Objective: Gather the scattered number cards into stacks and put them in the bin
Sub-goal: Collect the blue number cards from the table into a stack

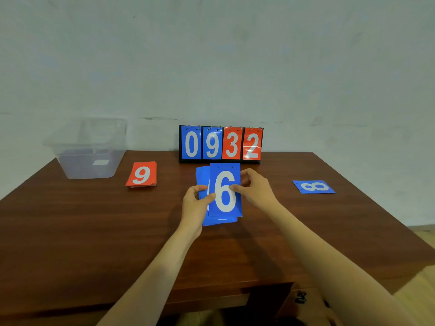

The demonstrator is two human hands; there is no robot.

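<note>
On the table (70, 231), a clear bin (89, 158) sits far left, then a red stack (142, 174) topped "9". At centre the left hand (195, 205) and right hand (257, 190) grasp with their fingers the side edges of a fanned blue stack (224, 191), its long axis pointing away and its top card "6" upright, in front of a scoreboard (221, 144) reading "0932". A blue card (314, 187) marked "8" lies sideways at right.

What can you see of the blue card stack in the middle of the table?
The blue stack is several thin, glossy cards, loosely fanned. The top one shows a white 6 with two small holes near its far edge. The left hand pinches its left side, the right hand its right edge. It is just before the scoreboard; whether it rests on the table is unclear.
</note>
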